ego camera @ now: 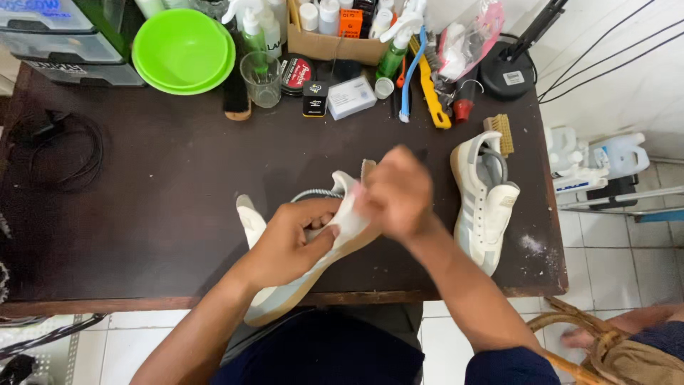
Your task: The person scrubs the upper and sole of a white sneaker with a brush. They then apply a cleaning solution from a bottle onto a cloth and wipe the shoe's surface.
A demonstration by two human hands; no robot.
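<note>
Gripping white sneaker (285,285) w/ both hands, L (288,242) & R (395,192); toe overhangs table (142,214) front edge.

I see a dark brown wooden table (157,207) carrying a round lime-green plastic bowl (183,50), a clear drinking glass (261,78) just beside it and a small white box (350,97) near the back edge. A coiled black cable (68,153) lies at its left. A cream low-top sneaker with grey stripes (484,207) rests at its right, a yellow-handled brush (431,96) behind it.
</note>
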